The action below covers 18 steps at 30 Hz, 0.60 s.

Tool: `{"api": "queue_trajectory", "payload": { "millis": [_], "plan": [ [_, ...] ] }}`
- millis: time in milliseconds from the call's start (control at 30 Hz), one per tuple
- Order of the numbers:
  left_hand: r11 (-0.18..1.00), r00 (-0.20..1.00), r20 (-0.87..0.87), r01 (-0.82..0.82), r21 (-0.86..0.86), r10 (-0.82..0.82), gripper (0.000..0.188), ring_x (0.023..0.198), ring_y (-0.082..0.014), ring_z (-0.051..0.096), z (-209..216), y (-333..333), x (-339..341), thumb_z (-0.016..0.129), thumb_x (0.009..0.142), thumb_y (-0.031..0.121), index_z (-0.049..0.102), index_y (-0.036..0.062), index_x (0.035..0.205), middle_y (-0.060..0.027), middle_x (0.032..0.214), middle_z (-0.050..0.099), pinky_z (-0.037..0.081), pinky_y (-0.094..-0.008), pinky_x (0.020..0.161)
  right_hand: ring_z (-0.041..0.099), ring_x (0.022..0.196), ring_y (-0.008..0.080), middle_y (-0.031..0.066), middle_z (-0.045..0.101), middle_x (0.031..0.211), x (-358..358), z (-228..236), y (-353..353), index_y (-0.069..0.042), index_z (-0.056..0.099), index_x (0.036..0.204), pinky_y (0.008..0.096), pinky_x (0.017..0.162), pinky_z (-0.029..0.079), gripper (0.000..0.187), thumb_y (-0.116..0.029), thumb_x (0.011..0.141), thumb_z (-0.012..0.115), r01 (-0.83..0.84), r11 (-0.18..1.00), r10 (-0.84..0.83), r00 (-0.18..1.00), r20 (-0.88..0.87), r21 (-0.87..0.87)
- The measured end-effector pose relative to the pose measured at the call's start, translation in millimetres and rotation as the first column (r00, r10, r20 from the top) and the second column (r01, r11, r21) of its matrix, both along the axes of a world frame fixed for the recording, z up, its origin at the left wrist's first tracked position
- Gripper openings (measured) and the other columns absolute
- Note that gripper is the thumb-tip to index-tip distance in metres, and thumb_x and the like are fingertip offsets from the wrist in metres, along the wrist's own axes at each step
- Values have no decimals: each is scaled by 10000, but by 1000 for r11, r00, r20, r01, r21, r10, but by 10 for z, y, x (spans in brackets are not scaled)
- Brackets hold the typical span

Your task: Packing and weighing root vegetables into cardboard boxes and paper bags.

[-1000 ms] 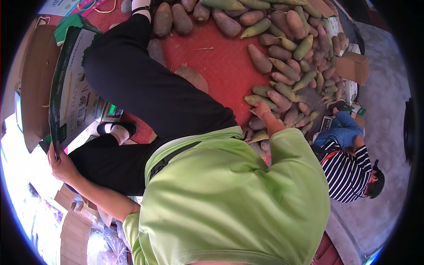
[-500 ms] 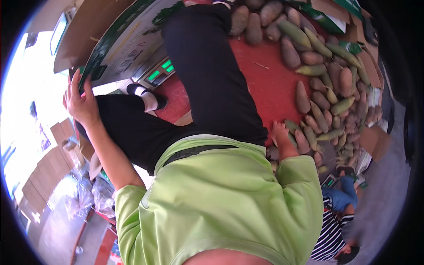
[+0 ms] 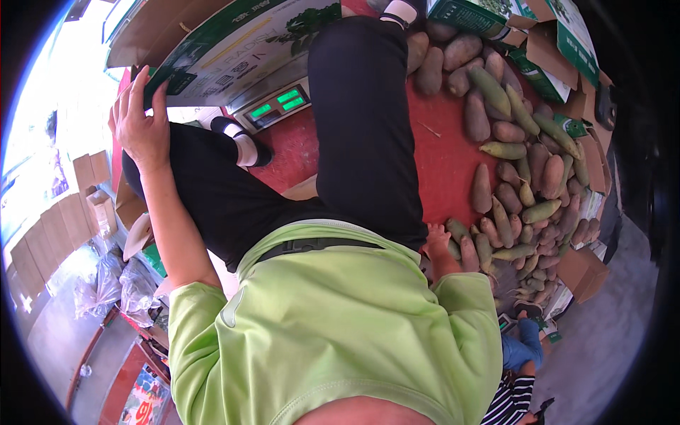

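My left hand [image 3: 144, 131] grips the near left edge of a large printed cardboard box [image 3: 244, 60], its fingers bent over the edge. The box stands over a digital scale [image 3: 273, 106] with lit green figures. To the right, my right hand [image 3: 438, 242] is low beside my thigh, next to the nearest radishes [image 3: 469, 253] of a heap. Its fingers look slightly apart, and I see nothing in them. The heap holds long radishes, some reddish-brown [image 3: 482, 188] and some green [image 3: 489, 92], lying on a red surface [image 3: 443, 159].
More printed boxes [image 3: 545, 78] stand at the far right behind the heap. An open brown carton [image 3: 582, 275] is at the right. A co-worker in a striped shirt [image 3: 511, 397] is at lower right. Clear plastic bags [image 3: 134, 287] and cardboard [image 3: 53, 237] are at the left.
The whole view has shifted, with the box and scale now farther right. My left hand stays on the box edge. My right hand remains beside the same radishes.
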<state>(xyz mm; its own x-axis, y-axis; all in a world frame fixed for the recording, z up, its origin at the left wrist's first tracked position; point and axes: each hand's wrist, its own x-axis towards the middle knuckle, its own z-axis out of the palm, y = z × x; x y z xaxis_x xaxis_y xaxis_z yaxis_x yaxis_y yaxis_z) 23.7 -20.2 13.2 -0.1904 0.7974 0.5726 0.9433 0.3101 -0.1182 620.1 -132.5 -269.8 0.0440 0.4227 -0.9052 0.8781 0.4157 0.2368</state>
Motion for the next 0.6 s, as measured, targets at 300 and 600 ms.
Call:
{"api": "queue_trajectory", "payload": {
  "millis": [300,600],
  "plan": [
    [999,999,36,17,36,-18,307,969,-208,597,5,15,-23,698,774,223,649,173,1074,-21,987,657,394,-357,906,471,1144,244,44,536,1152,147,183,-111,-179,517,1154,449,880,399,356,-338,840,571,61,994,-59,998,-24,94],
    [996,990,109,81,39,-85,290,938,-212,591,36,8,-3,691,768,204,651,144,1049,-46,938,646,399,-353,883,516,1058,325,92,554,1116,223,184,287,-139,492,1090,455,862,445,430,-236,729,706,415,817,-327,905,-272,399]
  ]
}}
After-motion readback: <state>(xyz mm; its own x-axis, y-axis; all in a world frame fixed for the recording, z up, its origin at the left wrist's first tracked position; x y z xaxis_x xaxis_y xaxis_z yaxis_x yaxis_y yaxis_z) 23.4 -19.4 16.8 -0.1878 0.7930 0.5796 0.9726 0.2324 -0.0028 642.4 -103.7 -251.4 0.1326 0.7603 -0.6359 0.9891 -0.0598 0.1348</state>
